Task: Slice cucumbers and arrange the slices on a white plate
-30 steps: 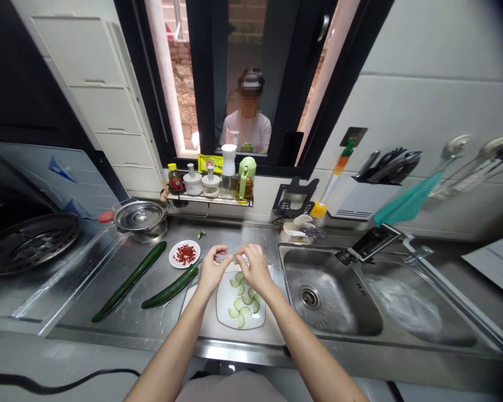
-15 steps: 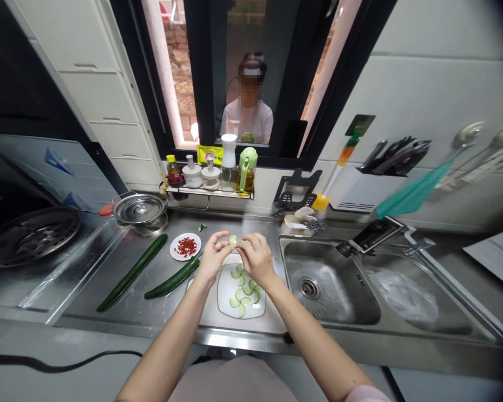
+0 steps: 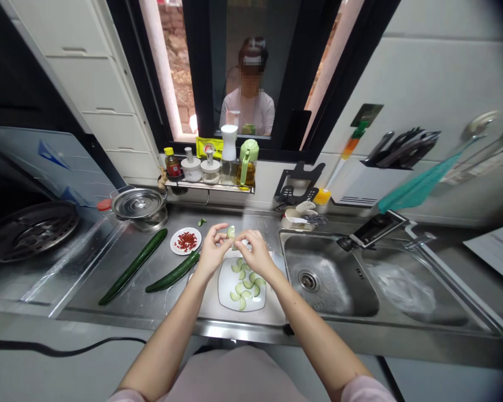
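Above the far edge of a white square plate (image 3: 226, 298), my left hand (image 3: 213, 248) pinches a pale green cucumber slice (image 3: 231, 232). My right hand (image 3: 256, 254) meets it from the other side, its fingertips closed together at the slice's lower edge. On the plate lie several half-moon cucumber slices (image 3: 242, 303), grouped like petals. The plate rests on a pale board (image 3: 212, 312). Left of my hands are a cut cucumber (image 3: 171, 278), a whole cucumber (image 3: 134, 267) and a small white dish (image 3: 174, 246) of chopped red bits (image 3: 186, 241).
A double steel sink (image 3: 331, 301) with a black faucet (image 3: 371, 231) lies to the right. Behind, a shelf (image 3: 218, 186) carries seasoning jars and an oil bottle (image 3: 246, 162). A lidded pot (image 3: 140, 206) and a stove burner (image 3: 29, 229) stand left. A knife holder (image 3: 364, 181) hangs at right.
My hands stay together over the plate's far side, with the cucumber slice turned slightly between the fingers. The whole view has shifted a little.
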The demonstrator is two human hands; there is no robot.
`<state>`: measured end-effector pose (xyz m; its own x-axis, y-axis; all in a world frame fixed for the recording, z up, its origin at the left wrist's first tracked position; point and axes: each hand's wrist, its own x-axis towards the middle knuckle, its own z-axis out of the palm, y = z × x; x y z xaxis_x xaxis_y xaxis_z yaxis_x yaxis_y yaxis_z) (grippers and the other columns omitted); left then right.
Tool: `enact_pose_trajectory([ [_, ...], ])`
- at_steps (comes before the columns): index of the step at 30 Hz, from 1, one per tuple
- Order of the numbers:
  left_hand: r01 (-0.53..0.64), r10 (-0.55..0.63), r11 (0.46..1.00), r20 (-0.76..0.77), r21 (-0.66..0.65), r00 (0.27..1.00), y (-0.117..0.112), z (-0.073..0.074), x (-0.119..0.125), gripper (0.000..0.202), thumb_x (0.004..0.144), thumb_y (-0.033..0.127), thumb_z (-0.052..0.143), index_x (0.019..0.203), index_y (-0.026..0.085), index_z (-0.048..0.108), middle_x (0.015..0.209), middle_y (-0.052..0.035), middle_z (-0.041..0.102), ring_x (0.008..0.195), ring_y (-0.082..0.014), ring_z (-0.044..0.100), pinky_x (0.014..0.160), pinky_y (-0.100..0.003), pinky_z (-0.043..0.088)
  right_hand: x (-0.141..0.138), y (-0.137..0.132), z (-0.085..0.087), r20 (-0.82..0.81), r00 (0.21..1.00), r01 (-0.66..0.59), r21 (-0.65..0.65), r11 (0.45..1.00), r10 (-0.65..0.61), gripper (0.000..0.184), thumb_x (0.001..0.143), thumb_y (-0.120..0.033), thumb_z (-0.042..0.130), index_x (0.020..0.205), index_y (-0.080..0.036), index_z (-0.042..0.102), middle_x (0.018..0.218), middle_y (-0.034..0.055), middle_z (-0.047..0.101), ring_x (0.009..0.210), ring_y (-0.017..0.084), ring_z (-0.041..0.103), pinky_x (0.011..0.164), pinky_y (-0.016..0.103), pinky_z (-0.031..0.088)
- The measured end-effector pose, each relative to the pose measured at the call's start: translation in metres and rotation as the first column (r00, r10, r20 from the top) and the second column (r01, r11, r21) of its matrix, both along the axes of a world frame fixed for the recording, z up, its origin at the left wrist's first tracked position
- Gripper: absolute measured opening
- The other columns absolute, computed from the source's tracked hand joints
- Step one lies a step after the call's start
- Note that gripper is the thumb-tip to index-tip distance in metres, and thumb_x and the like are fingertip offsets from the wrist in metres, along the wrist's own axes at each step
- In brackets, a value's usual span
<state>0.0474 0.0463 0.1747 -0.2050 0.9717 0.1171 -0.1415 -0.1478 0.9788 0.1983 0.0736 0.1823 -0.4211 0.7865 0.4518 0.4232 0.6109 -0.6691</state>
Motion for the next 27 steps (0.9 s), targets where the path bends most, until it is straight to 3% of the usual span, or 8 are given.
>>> enact_pose_trajectory([
  [6,0.022,-0.022,1.0,-0.036,-0.008,0.999,0.002,-0.011,-0.004,0.05,0.069,0.027,0.071,0.115,0.018,0.053,0.078,0.0025,0.061,0.063,-0.0068,0.05,0.064,-0.02,0.039,-0.001,0.004,-0.01,0.004,1.0,0.008,-0.172,0.985,-0.007,0.013,0.086,-0.028,0.054,0.081,-0.019,0.063,0.08,0.0013,0.066,0.083,0.015,0.055,0.078,0.028,0.04],
  [9,0.043,-0.046,0.998,-0.055,-0.05,0.997,0.002,-0.025,-0.008,0.049,0.068,0.027,0.071,0.114,0.017,0.056,0.079,0.0018,0.061,0.063,-0.0067,0.05,0.062,-0.02,0.038,-0.003,0.006,-0.024,-0.003,1.0,-0.02,-0.275,0.961,0.02,0.012,0.084,-0.027,0.055,0.081,-0.018,0.063,0.077,-0.0001,0.066,0.076,0.013,0.057,0.073,0.024,0.041],
  [12,0.065,-0.075,0.991,-0.079,-0.116,0.994,-0.001,-0.052,-0.013,0.046,0.066,0.027,0.071,0.109,0.016,0.06,0.079,0.0002,0.063,0.065,-0.0084,0.052,0.063,-0.021,0.039,-0.004,0.007,-0.049,0.021,0.999,-0.036,-0.383,0.923,0.048,0.011,0.082,-0.026,0.055,0.08,-0.018,0.063,0.074,-0.0012,0.065,0.07,0.011,0.057,0.067,0.022,0.04],
  [18,0.099,-0.118,0.954,-0.053,-0.284,0.992,-0.012,-0.126,-0.021,0.04,0.057,0.022,0.073,0.096,0.014,0.064,0.072,0.001,0.062,0.067,-0.01,0.057,0.065,-0.022,0.044,-0.009,-0.006,-0.113,0.193,0.978,0.033,-0.506,0.862,0.075,0.006,0.078,-0.021,0.059,0.076,-0.017,0.063,0.068,-0.0028,0.062,0.063,0.009,0.053,0.06,0.018,0.036],
  [21,0.094,-0.134,0.935,-0.097,-0.341,0.986,-0.018,-0.156,-0.022,0.039,0.058,0.021,0.074,0.095,0.014,0.065,0.069,0.0014,0.062,0.066,-0.0107,0.058,0.066,-0.022,0.046,-0.012,-0.015,-0.135,0.261,0.961,0.077,-0.557,0.827,0.087,0.007,0.079,-0.019,0.058,0.079,-0.017,0.065,0.069,-0.0019,0.064,0.064,0.01,0.055,0.06,0.018,0.035],
  [24,0.052,-0.151,0.915,-0.219,-0.4,0.964,-0.021,-0.174,-0.022,0.04,0.061,0.022,0.073,0.099,0.014,0.065,0.067,0.0019,0.062,0.065,-0.0113,0.059,0.066,-0.023,0.046,-0.014,-0.022,-0.146,0.325,0.942,0.127,-0.573,0.81,0.083,0.01,0.08,-0.017,0.056,0.082,-0.017,0.066,0.073,-0.0001,0.067,0.068,0.01,0.058,0.061,0.018,0.035],
  [27,0.005,-0.201,0.893,-0.389,-0.451,0.899,-0.02,-0.181,-0.021,0.039,0.065,0.021,0.071,0.103,0.017,0.065,0.069,0.0026,0.064,0.066,-0.0115,0.059,0.068,-0.023,0.045,-0.016,-0.024,-0.152,0.426,0.901,0.185,-0.55,0.814,0.082,0.013,0.082,-0.018,0.054,0.085,-0.017,0.067,0.078,0.0016,0.069,0.071,0.011,0.059,0.062,0.019,0.034],
])
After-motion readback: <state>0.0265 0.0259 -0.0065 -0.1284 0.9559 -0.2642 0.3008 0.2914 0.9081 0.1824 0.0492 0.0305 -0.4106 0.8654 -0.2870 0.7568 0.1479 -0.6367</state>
